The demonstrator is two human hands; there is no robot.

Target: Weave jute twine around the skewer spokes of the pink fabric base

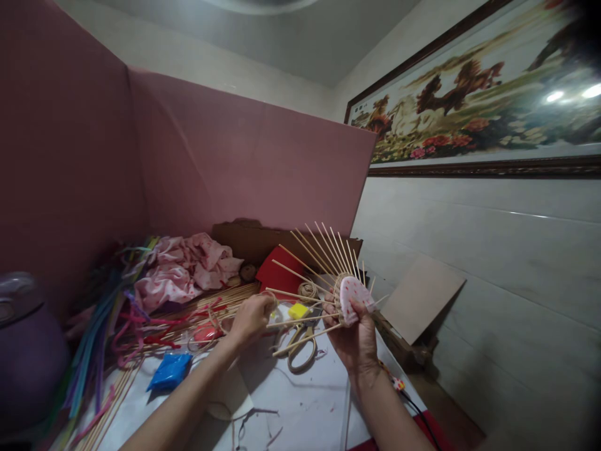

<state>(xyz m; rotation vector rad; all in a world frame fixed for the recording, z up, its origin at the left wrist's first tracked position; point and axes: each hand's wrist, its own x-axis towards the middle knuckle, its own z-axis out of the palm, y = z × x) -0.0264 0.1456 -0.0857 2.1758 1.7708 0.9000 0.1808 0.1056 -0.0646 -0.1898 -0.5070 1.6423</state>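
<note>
My right hand grips a round disc covered in pink spotted cloth, with the thumb on its face and the fingers behind. Thin wooden sticks fan out from the disc, and twine is wound round its edge. To the left of it, my left hand is closed in a pinch beside the stick tips, on what looks like a strand of twine; its fingertips are partly hidden. Below the sticks lie scissors with gold-coloured handles. A ball of twine sits behind them.
Pink spotted cloth is heaped at the back left, near coloured pipe cleaners and loose sticks. On the white tabletop are a blue packet and a yellow piece. A purple container stands far left.
</note>
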